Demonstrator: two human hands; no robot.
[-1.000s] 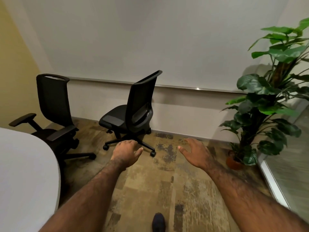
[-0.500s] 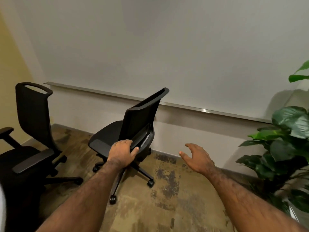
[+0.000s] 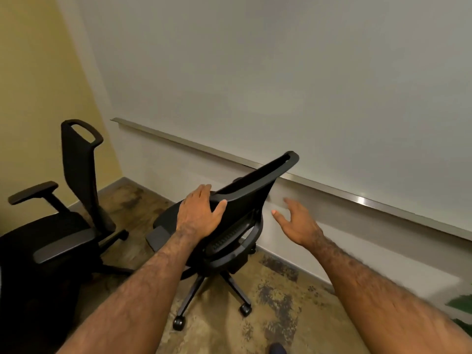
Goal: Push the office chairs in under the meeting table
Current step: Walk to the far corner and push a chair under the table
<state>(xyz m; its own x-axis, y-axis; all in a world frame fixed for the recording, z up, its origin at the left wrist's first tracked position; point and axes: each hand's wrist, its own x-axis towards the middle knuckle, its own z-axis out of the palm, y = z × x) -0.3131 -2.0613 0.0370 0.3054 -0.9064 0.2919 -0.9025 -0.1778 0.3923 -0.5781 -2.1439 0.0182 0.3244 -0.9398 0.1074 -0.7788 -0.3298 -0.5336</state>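
A black armless office chair [image 3: 245, 195] on castors stands in the middle, its backrest turned toward me. My left hand [image 3: 199, 213] grips the left end of that backrest's top edge, thumb on the near side. My right hand [image 3: 296, 221] hovers open, fingers spread, just right of the backrest and apart from it. A second black office chair [image 3: 76, 175] with armrests stands at the left. The meeting table is out of view.
A white wall with a metal ledge [image 3: 332, 190] runs close behind the armless chair. A yellow wall [image 3: 38, 98] closes the left corner. Plant leaves [image 3: 462, 302] show at the right edge. My shoe tip [image 3: 277, 349] rests on the patterned carpet [image 3: 268, 315].
I have stepped closer to the armless chair. My left hand rose from beside the seat to grasp the backrest top. My right hand moved up toward the backrest. The table left the view.
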